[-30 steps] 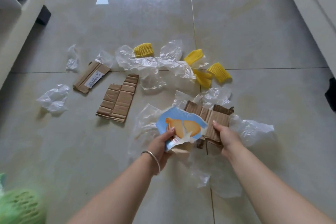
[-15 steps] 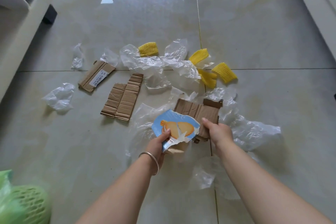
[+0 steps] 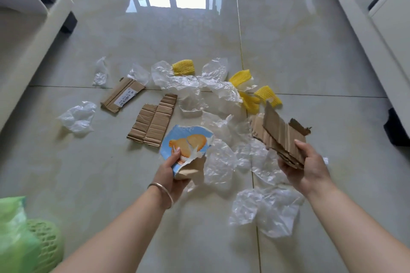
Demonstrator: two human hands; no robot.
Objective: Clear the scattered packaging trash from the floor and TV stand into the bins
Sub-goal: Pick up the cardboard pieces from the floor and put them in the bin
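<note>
Above littered floor [image 3: 88,184], left hand [image 3: 170,175] fingers clamped on blue wrapper [image 3: 186,142], right hand [image 3: 308,166] fingers gripping cardboard [image 3: 281,137]

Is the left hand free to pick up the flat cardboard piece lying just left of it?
Probably not yet. The left hand already grips the torn blue wrapper, so its grip is taken. The flat cardboard piece lies uncovered on the floor, with nothing between.

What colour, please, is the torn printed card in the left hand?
Light blue with an orange picture, on the card, head view.
</note>
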